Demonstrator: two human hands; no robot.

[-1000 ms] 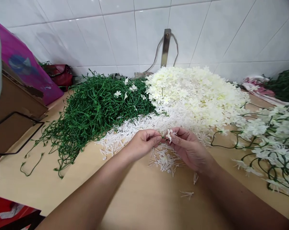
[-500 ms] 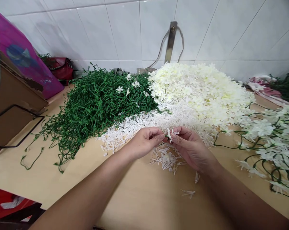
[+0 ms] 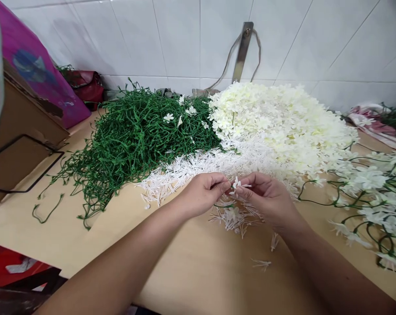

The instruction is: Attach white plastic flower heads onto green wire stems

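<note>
My left hand (image 3: 203,192) and my right hand (image 3: 266,197) meet over the wooden table (image 3: 191,267), fingertips almost touching. Both are pinched on a small white artificial flower (image 3: 236,183) with a thin green stem between them. Just under the hands lies a small cluster of white plastic stamen pieces (image 3: 232,216). Behind them a band of the same white stamen pieces (image 3: 198,166) stretches across the table.
A heap of green plastic stems (image 3: 132,135) lies at the back left, a mound of cream petals (image 3: 280,122) at the back right. Finished flower vines (image 3: 369,188) lie on the right. A cardboard box (image 3: 17,135) and a pink bag (image 3: 37,74) stand left, against a white tiled wall.
The view has shifted a little to the left and down. My hands stay together on the small flower, with only slight finger movement.
</note>
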